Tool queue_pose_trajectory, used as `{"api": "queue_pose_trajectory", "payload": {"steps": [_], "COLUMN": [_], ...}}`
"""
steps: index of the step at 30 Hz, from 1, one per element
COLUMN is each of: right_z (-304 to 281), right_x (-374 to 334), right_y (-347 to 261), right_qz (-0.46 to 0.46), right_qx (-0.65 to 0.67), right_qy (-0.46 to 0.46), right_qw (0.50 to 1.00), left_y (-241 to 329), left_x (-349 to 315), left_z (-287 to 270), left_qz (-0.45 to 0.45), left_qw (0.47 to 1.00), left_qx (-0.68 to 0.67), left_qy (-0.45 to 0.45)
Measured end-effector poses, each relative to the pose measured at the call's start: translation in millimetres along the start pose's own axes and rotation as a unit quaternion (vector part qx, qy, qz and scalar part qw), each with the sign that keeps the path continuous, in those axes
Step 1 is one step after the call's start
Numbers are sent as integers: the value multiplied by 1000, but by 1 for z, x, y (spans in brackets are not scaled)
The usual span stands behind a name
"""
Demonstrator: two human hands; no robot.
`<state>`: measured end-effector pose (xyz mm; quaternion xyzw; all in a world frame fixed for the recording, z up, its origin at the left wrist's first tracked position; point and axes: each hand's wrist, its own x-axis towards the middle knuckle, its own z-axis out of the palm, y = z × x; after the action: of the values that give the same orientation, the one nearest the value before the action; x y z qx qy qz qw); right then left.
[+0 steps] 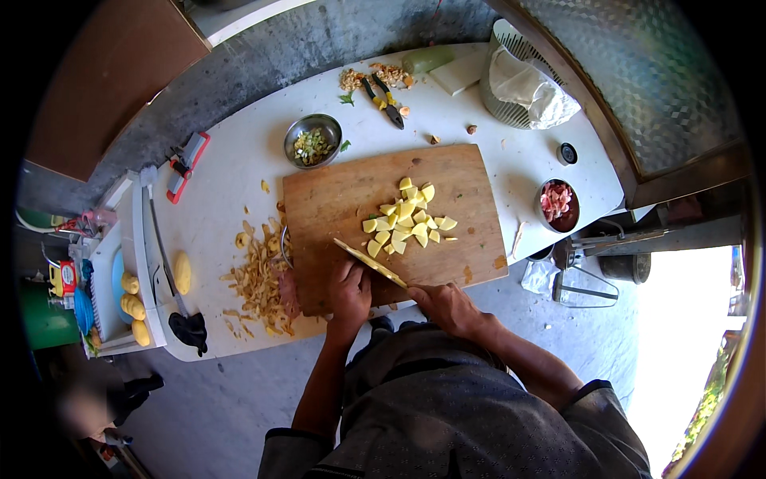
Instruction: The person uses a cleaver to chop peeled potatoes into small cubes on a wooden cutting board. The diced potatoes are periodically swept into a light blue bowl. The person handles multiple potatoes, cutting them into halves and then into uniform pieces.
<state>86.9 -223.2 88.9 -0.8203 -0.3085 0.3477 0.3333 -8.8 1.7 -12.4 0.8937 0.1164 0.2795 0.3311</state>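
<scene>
My right hand (450,307) is closed round the handle end of a kitchen knife (371,262). Its blade slants up and left over the board's near edge, with pale yellow bits along it. My left hand (349,289) is curled against the near side of the blade, close to its far end; whatever its fingers hold is hidden. Cut potato chunks (407,215) lie in a loose heap on the wooden cutting board (335,191), beyond the knife.
Potato peelings (263,279) are piled left of the board, near a whole potato (183,273). A metal bowl of chopped greens (313,141), pliers (387,102) and a basket (511,96) stand behind. Right is a bowl of meat (556,206). Another person (88,407) is at lower left.
</scene>
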Motion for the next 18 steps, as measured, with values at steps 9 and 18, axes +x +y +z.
{"api": "queue_pose_trajectory", "payload": {"steps": [9,18], "right_z": [-9,-8], "right_x": [-12,-13], "right_y": [-9,-7], "right_qz": [-42,-9], "right_qx": [78,48], "right_qy": [18,-7], "right_qw": [996,999], "left_y": [0,-4], "left_x": [-9,-4], "left_z": [-1,0], "left_qz": [-63,-25], "left_qw": [998,999], "left_qx": [-19,-20], "left_qy": [-18,4]}}
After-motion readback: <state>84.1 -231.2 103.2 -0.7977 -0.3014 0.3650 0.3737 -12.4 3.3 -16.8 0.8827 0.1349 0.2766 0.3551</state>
